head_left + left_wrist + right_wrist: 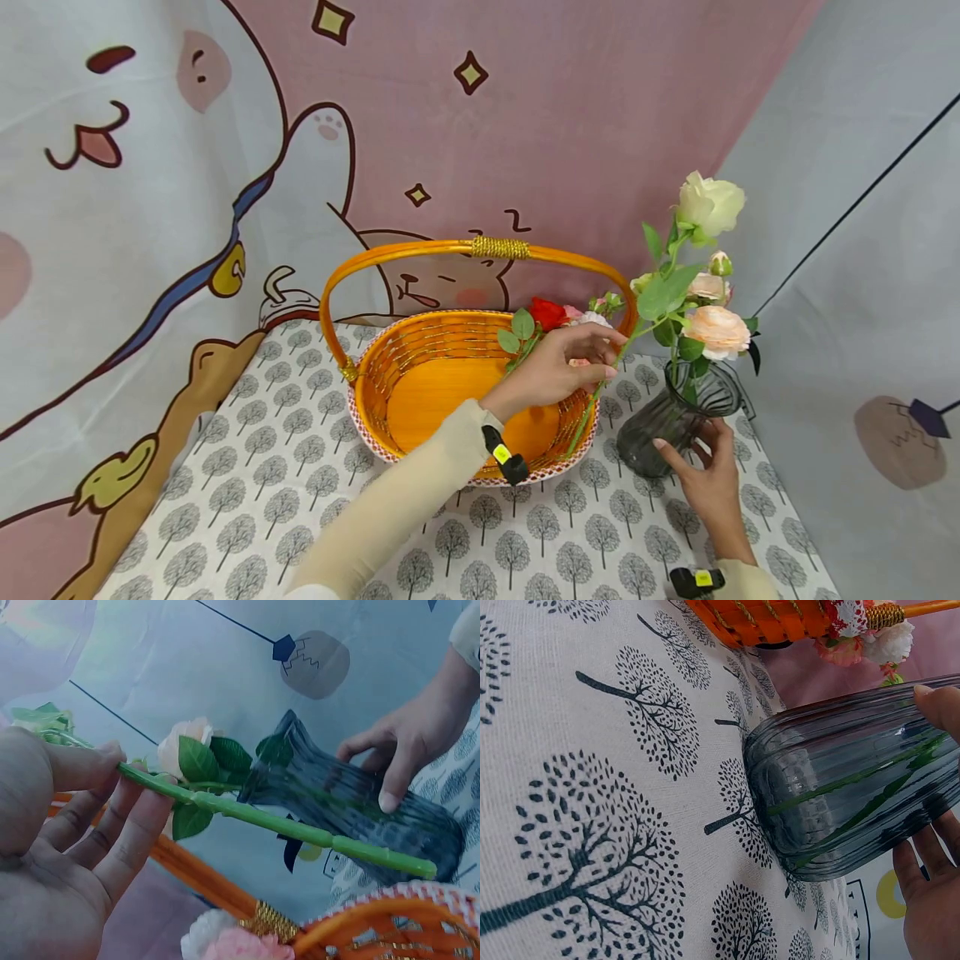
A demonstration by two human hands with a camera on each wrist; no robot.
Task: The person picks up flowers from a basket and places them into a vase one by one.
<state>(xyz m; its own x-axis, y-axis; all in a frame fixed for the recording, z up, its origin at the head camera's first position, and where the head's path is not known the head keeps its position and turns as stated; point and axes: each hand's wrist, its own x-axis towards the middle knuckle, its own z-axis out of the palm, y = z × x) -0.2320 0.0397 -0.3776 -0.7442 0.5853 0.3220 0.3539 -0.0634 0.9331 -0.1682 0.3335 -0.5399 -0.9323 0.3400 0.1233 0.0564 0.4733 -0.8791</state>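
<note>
My left hand (573, 358) pinches the green stem (300, 831) of a white rose (711, 204) between thumb and fingertips. The stem slants, its cut end low over the basket's right side and its bloom high above the vase. A ribbed, smoky grey glass vase (652, 437) stands right of the basket; my right hand (711, 483) grips it from the near right, thumb and fingers on its sides. Peach roses (716, 332) rise from the vase's mouth, and stems (855, 787) show through the glass. Part of the vase is hidden behind my right fingers.
An orange woven basket (442, 392) with a tall arched handle (405, 248) stands left of the vase. A red flower (548, 313) and paler blooms lie at its far right, partly behind my left hand. Tree-print cloth (285, 500) covers the table; printed curtains hang behind and at the sides.
</note>
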